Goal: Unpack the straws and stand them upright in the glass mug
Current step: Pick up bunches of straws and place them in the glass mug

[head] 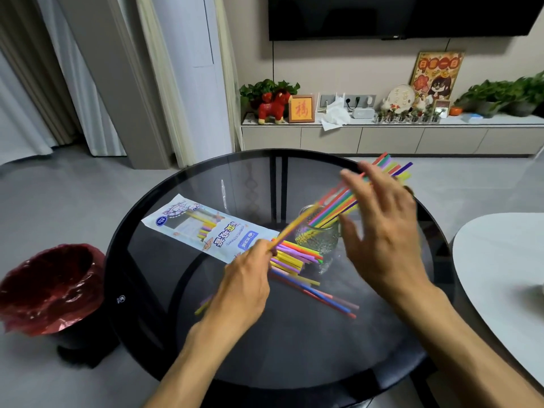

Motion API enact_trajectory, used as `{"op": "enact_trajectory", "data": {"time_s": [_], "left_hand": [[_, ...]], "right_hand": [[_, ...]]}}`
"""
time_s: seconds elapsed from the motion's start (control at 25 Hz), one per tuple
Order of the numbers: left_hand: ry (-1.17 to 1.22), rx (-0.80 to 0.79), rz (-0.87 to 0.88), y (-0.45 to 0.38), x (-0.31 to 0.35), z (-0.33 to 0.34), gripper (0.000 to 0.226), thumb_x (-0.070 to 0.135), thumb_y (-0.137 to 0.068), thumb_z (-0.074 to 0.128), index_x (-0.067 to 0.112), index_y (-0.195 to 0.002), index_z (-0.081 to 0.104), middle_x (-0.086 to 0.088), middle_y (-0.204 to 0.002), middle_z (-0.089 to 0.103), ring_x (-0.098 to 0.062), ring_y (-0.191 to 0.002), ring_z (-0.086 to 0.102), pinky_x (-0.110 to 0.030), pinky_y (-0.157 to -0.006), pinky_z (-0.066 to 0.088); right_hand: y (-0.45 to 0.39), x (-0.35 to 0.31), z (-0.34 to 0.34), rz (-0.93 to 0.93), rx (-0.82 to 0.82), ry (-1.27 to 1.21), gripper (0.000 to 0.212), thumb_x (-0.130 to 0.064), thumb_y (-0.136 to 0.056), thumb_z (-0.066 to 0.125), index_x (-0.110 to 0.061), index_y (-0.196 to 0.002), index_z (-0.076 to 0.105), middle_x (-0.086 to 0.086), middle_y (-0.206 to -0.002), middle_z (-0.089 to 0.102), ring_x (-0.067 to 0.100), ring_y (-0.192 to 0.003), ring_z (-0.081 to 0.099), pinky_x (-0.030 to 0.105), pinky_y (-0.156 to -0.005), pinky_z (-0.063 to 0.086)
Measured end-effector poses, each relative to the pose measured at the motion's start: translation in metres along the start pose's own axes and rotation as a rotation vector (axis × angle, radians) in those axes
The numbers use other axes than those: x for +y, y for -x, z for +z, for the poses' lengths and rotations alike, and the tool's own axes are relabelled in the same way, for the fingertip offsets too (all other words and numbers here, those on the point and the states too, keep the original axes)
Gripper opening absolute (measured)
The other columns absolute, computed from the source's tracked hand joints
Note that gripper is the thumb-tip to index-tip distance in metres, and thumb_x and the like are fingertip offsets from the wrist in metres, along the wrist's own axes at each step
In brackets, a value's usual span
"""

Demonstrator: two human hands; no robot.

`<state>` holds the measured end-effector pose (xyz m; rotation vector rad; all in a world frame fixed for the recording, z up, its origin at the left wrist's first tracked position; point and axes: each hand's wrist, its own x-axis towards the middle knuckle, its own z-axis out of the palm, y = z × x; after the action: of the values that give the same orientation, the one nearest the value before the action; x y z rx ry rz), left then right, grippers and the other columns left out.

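Living room, grey floor; one round dark-glass worktop at centre, its near edge cut off by the frame.

One bin with a red liner on the floor, left of the worktop.

One white table, right of the worktop, only partly in view.

One straw packet, printed white and blue, lying flat on the worktop left of the glass mug; a few straws show through its window, count unclear.

One glass mug, clear, upright near the worktop's centre. It holds a bundle of straws leaning up and to the right; roughly ten, the exact count hidden by the right hand.

One loose heap of straws lying flat on the worktop just in front of the mug, mixed colours, too overlapped to count.

Right hand: just right of the mug, blurred, fingers spread and released, holding nothing.

Left hand: in front of the mug, fingers pinched on one yellow straw, whose far end points at the mug's rim.
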<state>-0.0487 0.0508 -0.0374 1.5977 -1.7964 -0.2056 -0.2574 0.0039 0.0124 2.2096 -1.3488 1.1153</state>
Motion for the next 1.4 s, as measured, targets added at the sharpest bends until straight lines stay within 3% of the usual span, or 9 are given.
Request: {"op": "enact_trajectory", "data": {"time_s": [0.08, 0.16, 0.24, 0.56, 0.84, 1.0, 1.12, 1.28, 1.4], "left_hand": [[0.507, 0.053, -0.014, -0.005, 0.017, -0.010, 0.019, 0.016, -0.101, 0.038, 0.016, -0.099, 0.057, -0.002, -0.086, 0.068, -0.018, -0.085, 0.069, -0.034, -0.077, 0.056], [0.837, 0.032, 0.019, -0.004, 0.025, -0.004, 0.023, 0.015, -0.099, 0.038, 0.008, -0.103, 0.059, -0.010, -0.093, 0.070, -0.019, -0.089, 0.070, -0.029, -0.083, 0.056], [0.792, -0.070, -0.023, 0.004, 0.021, 0.014, 0.022, 0.015, -0.099, 0.040, 0.008, -0.103, 0.060, -0.011, -0.094, 0.072, -0.018, -0.088, 0.071, -0.026, -0.083, 0.054], [0.762, -0.289, -0.031, 0.012, 0.011, 0.024, 0.030, 0.022, -0.098, 0.040, 0.000, -0.109, 0.057, -0.021, -0.093, 0.067, -0.023, -0.082, 0.069, -0.028, -0.079, 0.056], [0.627, -0.391, 0.013, 0.008, 0.000, 0.028, 0.019, 0.022, -0.103, 0.038, 0.032, -0.097, 0.054, -0.012, -0.090, 0.068, -0.008, -0.079, 0.067, -0.014, -0.072, 0.048], [0.516, -0.459, -0.053, 0.010, -0.010, 0.033, 0.016, 0.032, -0.102, 0.042, 0.038, -0.111, 0.054, 0.003, -0.099, 0.069, -0.008, -0.097, 0.067, -0.029, -0.091, 0.052], [0.391, -0.366, -0.102, 0.008, -0.011, 0.029, 0.024, 0.037, -0.098, 0.050, 0.037, -0.121, 0.050, 0.011, -0.115, 0.062, -0.003, -0.108, 0.057, -0.028, -0.096, 0.047], [0.470, -0.012, -0.235, -0.003, -0.012, 0.016, 0.027, 0.017, -0.094, 0.058, 0.031, -0.116, 0.054, 0.013, -0.110, 0.061, -0.004, -0.104, 0.060, -0.025, -0.091, 0.050], [0.335, -0.020, -0.248, -0.001, -0.013, 0.015, 0.029, 0.016, -0.094, 0.056, 0.029, -0.119, 0.053, 0.012, -0.114, 0.060, -0.003, -0.107, 0.056, -0.012, -0.085, 0.044]], "right_hand": [[-0.004, -0.008, -0.008, 0.230, 0.116, -0.485, 0.056, -0.006, -0.086, 0.066, -0.012, -0.137, 0.045, 0.008, -0.139, 0.051, 0.024, -0.127, 0.051, 0.045, -0.105, 0.043], [-0.004, -0.024, -0.007, 0.420, -0.123, -1.089, 0.048, -0.001, -0.090, 0.063, -0.012, -0.134, 0.048, 0.005, -0.129, 0.061, 0.018, -0.118, 0.060, 0.038, -0.098, 0.050], [0.002, -0.035, 0.003, 0.427, -0.362, -1.374, 0.045, 0.003, -0.091, 0.058, -0.011, -0.132, 0.050, 0.009, -0.122, 0.066, 0.021, -0.115, 0.063, 0.036, -0.095, 0.052], [0.002, -0.025, 0.008, 0.425, -0.494, -1.385, 0.025, -0.002, -0.090, 0.055, 0.001, -0.113, 0.064, 0.015, -0.099, 0.075, 0.017, -0.089, 0.073, 0.023, -0.071, 0.057], [0.007, -0.022, 0.013, 0.286, -0.571, -1.253, 0.026, -0.014, -0.084, 0.063, -0.002, -0.105, 0.070, 0.018, -0.092, 0.074, 0.035, -0.084, 0.071, 0.042, -0.077, 0.059], [0.008, -0.017, 0.022, 0.322, -0.600, -1.233, 0.022, -0.012, -0.086, 0.062, 0.002, -0.101, 0.070, 0.008, -0.086, 0.077, 0.018, -0.082, 0.074, 0.025, -0.071, 0.059], [-0.002, -0.009, 0.020, 0.493, -0.414, -1.278, 0.013, -0.004, -0.090, 0.060, -0.001, -0.096, 0.071, 0.007, -0.084, 0.078, 0.018, -0.077, 0.074, 0.025, -0.065, 0.059], [-0.031, 0.037, 0.008, 0.830, 0.172, -1.359, 0.006, -0.011, -0.090, 0.062, -0.007, -0.091, 0.067, 0.005, -0.076, 0.076, 0.017, -0.074, 0.073, 0.030, -0.067, 0.061], [-0.035, 0.052, 0.020, 0.911, 0.253, -1.150, 0.010, -0.012, -0.092, 0.063, -0.011, -0.084, 0.067, 0.013, -0.082, 0.071, 0.025, -0.079, 0.073, 0.038, -0.073, 0.062]]}}
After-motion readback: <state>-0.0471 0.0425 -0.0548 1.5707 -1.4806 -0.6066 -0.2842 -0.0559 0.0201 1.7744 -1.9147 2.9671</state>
